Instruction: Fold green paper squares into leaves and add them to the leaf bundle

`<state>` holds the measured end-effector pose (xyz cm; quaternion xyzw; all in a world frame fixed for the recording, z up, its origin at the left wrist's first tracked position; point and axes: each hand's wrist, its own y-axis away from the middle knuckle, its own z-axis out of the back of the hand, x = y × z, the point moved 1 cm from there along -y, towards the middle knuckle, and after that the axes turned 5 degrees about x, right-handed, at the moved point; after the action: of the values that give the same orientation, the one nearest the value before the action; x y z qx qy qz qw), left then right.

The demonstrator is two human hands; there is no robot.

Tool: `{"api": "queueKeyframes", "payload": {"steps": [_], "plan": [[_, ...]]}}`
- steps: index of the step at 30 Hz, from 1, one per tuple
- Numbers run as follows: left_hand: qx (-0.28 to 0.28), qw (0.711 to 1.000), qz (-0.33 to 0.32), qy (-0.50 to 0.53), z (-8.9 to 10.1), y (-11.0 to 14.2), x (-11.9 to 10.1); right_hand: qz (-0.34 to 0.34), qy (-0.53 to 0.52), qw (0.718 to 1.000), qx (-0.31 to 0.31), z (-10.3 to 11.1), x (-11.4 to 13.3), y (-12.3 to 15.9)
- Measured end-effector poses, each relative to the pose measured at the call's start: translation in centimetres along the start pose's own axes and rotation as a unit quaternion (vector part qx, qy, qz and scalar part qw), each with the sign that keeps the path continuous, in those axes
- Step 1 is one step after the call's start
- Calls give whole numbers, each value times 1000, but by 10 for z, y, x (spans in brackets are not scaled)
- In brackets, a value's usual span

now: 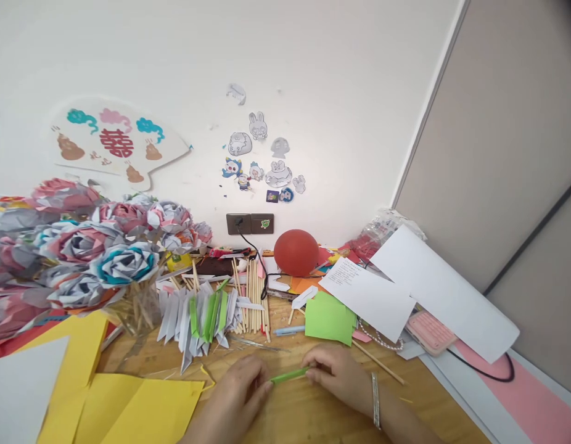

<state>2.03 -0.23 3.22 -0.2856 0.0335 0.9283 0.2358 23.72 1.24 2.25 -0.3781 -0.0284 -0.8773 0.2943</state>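
Observation:
A narrow folded green paper strip [289, 375] stretches between my two hands just above the wooden table. My left hand [243, 390] pinches its left end between thumb and fingers. At the strip's right end, my right hand [332, 374] is closed on it in the same way, a silvery bracelet on the wrist. Beyond my left hand lies a row of folded white and green paper strips [197, 317]. A stack of green paper sheets [329, 317] rests past my right hand, with a light blue pen [290, 331] beside it.
Paper roses [123, 265] stand in a clear container at the left. Yellow paper [142, 404] covers the front left. Wooden sticks [255, 302] and a red balloon [296, 253] are near the wall. White sheets [443, 290] and a pink calculator-like object [431, 333] lie right.

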Motion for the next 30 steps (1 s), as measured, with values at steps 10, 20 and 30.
{"api": "queueKeyframes", "payload": {"steps": [10,20,30], "plan": [[32,990,-64,-121,-3,6,-16,53,-1,998,42,-12,6,4],[-3,996,-27,-86,-6,4,1,81,53,995,-14,-12,1,4],[29,999,23,12,1,0,4,90,76,992,-34,-8,2,3]]}}
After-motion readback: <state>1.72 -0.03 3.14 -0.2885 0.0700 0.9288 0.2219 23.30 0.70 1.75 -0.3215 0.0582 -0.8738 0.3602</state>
